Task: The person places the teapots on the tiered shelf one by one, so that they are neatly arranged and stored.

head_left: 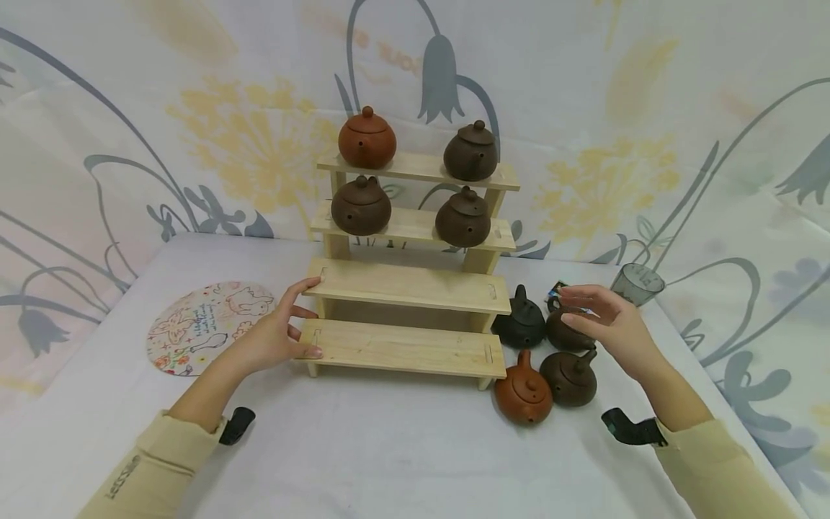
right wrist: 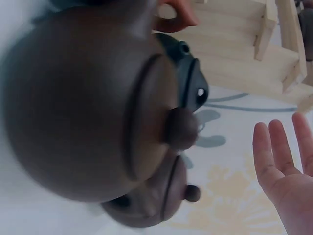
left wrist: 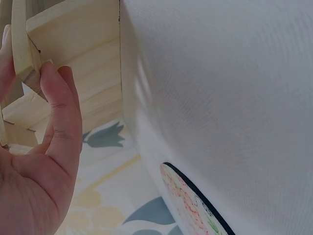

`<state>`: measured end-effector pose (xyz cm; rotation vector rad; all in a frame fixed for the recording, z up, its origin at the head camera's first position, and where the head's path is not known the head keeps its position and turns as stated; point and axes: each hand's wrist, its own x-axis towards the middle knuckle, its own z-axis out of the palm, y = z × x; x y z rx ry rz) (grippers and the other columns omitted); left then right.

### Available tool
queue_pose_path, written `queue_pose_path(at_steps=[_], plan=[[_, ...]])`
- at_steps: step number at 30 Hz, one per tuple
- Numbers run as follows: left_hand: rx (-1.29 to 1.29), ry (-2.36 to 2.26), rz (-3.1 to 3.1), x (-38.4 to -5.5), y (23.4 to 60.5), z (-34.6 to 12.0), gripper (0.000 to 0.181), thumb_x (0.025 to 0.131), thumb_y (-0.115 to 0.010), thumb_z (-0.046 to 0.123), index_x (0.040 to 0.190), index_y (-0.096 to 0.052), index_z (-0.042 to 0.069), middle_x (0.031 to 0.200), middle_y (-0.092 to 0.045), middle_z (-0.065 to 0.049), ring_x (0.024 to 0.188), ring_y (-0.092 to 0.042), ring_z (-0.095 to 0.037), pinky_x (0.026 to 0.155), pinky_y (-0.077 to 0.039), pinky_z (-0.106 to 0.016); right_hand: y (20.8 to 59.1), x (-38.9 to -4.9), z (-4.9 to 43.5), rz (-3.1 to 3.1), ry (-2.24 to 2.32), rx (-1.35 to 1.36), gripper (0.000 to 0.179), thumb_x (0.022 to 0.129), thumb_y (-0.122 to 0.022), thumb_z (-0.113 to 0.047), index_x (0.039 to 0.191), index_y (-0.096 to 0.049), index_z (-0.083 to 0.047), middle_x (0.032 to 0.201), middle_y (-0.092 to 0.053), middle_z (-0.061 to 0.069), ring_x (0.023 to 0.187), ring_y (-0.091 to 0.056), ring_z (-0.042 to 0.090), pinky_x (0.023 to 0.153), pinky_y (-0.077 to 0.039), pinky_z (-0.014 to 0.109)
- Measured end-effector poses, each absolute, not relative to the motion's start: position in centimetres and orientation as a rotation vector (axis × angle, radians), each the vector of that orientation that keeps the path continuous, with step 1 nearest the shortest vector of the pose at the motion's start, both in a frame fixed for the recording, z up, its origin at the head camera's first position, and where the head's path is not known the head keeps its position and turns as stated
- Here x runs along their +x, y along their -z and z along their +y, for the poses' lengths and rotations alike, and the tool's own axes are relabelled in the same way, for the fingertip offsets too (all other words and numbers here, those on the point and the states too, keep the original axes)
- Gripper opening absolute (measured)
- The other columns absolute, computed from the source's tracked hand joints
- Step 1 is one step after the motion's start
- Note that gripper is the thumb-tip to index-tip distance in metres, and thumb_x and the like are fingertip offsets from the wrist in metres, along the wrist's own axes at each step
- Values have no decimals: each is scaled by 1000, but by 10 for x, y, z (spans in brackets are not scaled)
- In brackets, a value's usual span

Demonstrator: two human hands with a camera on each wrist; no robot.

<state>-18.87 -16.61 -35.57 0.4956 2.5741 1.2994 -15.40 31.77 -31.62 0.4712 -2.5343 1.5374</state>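
A patterned cloth (head_left: 570,79) with grey bellflowers and yellow blooms spreads behind everything, and before it lies a white-covered table (head_left: 389,447). In the middle of that table stands a pale wooden stand (head_left: 408,282) of four steps. To its left, a round illustrated board (head_left: 207,328) lies flat, printed with line drawings and lettering. The person's left hand (head_left: 275,335) grips the left end of the stand, its fingers curled in and parted, the thumb at the end of the lowest step and the fingertips by the step above. The right hand (head_left: 612,321) hovers over the teapots at the right, loosely spread, thumb apart from the fingers, with hold of nothing (the right wrist view shows its fingers well clear of any pot). Eight teapots are in sight: a red teapot (head_left: 367,143) at the left of the top step with a brown teapot (head_left: 470,153) at its right, and two more brown ones on the step below. The other four cluster on the table by the stand's right end: a near-black one, two brown ones, the farther partly hidden by the right hand, and a reddish one nearest the viewer. Beyond them is a small glass cup (head_left: 638,284), and near the right fingertips a tiny colourful object (head_left: 556,290), too covered to identify.
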Motion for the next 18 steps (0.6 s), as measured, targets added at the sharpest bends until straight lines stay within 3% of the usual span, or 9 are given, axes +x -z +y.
queue_pose_path(at_steps=[9,18], plan=[[479,-1295,2573,-190,359,-166,104,73,-79,8,146,-9,31,124,-47,-25,75,-53,-24,62,-44,-35,338,-140,332,-2518,-1555,427,36,87,-62,1,122,-52,4,113,-61,-7,106,-54,8,84,-41,15],[483,-1299,2566,-191,359,-166,105,73,-80,8,146,-9,32,125,-47,-24,76,-53,-25,62,-44,-35,356,-123,341,-2561,-1509,350,35,88,-62,-2,122,-53,3,118,-57,0,106,-52,5,83,-41,14]])
